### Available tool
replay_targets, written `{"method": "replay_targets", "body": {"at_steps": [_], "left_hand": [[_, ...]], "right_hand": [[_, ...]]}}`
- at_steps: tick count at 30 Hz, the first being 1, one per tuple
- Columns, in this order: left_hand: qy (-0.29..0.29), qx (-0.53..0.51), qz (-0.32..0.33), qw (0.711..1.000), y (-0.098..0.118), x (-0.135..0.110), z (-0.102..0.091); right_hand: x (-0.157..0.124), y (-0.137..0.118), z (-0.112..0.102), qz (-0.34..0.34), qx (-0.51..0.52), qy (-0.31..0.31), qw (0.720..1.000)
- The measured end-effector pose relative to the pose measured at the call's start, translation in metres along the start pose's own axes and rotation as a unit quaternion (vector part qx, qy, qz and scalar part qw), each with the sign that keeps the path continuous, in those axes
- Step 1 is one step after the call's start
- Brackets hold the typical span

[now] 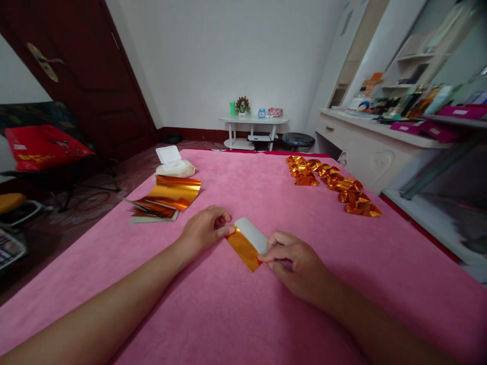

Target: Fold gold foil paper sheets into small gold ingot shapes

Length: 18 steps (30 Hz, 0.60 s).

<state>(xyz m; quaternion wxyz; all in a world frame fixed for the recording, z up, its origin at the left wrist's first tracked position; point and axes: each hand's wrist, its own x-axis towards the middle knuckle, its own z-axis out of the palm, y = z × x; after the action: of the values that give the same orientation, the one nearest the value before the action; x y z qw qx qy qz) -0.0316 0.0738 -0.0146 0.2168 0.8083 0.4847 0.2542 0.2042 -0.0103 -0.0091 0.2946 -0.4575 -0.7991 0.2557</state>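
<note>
A sheet of gold foil paper (244,248) lies at the middle of the pink-covered table, partly folded so that its pale grey-white back shows along the upper right side. My left hand (207,225) pinches its upper left corner between thumb and fingers. At the lower right end, my right hand (291,256) grips the fold the same way. To the left is a loose stack of gold foil sheets (173,191), the top one curling. Several folded gold foil pieces (331,177) sit in a cluster at the far right of the table.
Behind the stack stands an open white container (175,165) with its lid up. The pink cloth (228,314) covers the table. A cluttered white dresser (357,132) runs along the right, a small white stand (251,120) and a round stool (299,140) are at the back.
</note>
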Motion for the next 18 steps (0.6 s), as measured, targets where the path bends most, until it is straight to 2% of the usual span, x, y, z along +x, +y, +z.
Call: {"method": "replay_targets", "body": {"at_steps": [2, 4, 6, 8, 10, 12, 14, 18], "left_hand": [[0.019, 0.016, -0.014, 1.000, -0.011, 0.005, -0.006], [0.045, 0.018, -0.016, 0.999, -0.014, 0.006, -0.009], [0.072, 0.007, 0.009, 0.997, -0.007, 0.001, -0.011], [0.077, -0.016, 0.072, 0.994, 0.008, -0.008, -0.013], [0.014, -0.041, 0.161, 0.986, 0.024, -0.019, -0.015], [-0.068, -0.012, 0.233, 0.970, 0.037, -0.029, -0.015], [-0.102, 0.027, 0.255, 0.961, 0.043, -0.035, -0.013], [-0.110, 0.094, 0.244, 0.959, 0.046, -0.040, -0.007]], "right_hand": [[0.001, -0.001, -0.001, -0.001, 0.003, -0.007, 1.000], [0.002, -0.001, -0.001, 0.001, 0.011, -0.009, 1.000], [0.002, -0.001, 0.000, 0.009, 0.018, -0.012, 1.000], [0.002, -0.001, 0.001, 0.018, 0.022, -0.015, 0.999], [0.002, -0.001, 0.001, 0.025, 0.025, -0.018, 0.999], [0.002, -0.002, 0.001, 0.028, 0.030, -0.018, 0.999], [0.002, -0.002, 0.000, 0.029, 0.035, -0.015, 0.999], [0.003, -0.001, -0.001, 0.032, 0.029, -0.008, 0.999]]}}
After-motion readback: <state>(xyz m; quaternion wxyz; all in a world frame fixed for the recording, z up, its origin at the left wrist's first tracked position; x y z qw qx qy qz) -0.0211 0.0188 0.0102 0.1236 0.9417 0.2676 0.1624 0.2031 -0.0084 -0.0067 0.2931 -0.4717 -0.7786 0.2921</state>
